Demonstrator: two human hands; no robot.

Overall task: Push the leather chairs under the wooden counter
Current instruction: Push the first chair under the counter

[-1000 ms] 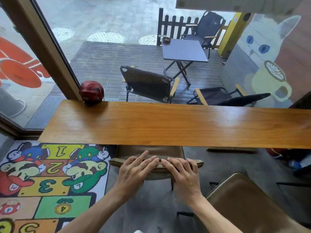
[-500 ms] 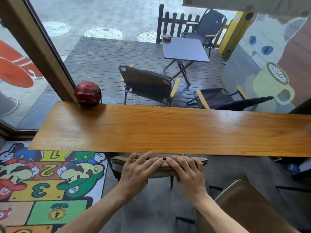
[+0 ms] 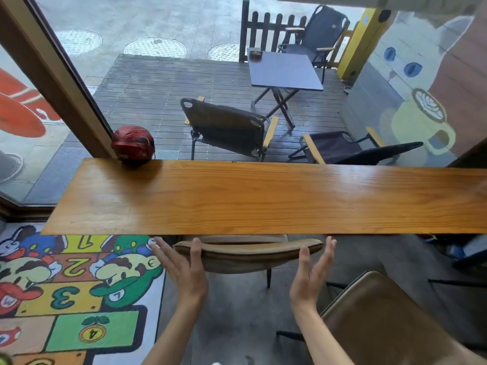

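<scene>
Glass fronts this café corner, and a long wooden worktop (image 3: 263, 196) runs along it with a red helmet (image 3: 133, 143) at its far left end. One tan leather chair (image 3: 247, 254) already sits with its seat beneath the worktop's near edge, only the backrest showing. Both hands flank that backrest, left hand (image 3: 184, 270) and right hand (image 3: 311, 275), fingers spread and released, gripping nothing. A second leather chair (image 3: 395, 320) stands out from the worktop at the right, apparently not yet pushed in. Left of the tucked chair, a hopscotch floor mat (image 3: 66, 285) shows the numerals 1, 2, 3, 4.
</scene>
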